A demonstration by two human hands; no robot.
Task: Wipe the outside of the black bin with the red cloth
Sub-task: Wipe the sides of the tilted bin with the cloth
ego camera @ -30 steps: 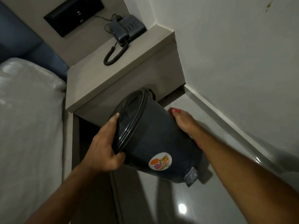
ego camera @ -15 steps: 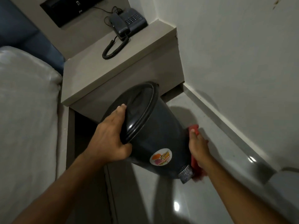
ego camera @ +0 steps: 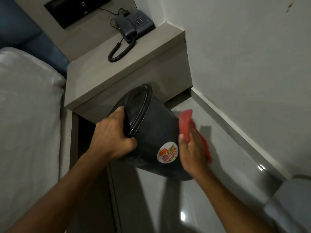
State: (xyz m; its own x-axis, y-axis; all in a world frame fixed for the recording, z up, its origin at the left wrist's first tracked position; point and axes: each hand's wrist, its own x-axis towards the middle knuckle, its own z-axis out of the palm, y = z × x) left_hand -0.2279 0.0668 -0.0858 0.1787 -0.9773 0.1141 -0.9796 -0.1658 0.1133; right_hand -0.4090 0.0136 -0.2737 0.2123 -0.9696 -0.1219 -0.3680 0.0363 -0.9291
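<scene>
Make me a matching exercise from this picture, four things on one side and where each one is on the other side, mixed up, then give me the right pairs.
Things:
1. red cloth
2. telephone
3. round sticker
4. left hand

Places:
A. on top of the bedside unit
B. gripping the lidded rim of the black bin
C. under the right hand, against the bin's right side
D. stuck on the bin's wall, facing the camera

Pairs: 1-C, 2-A, 3-D, 4-B
</scene>
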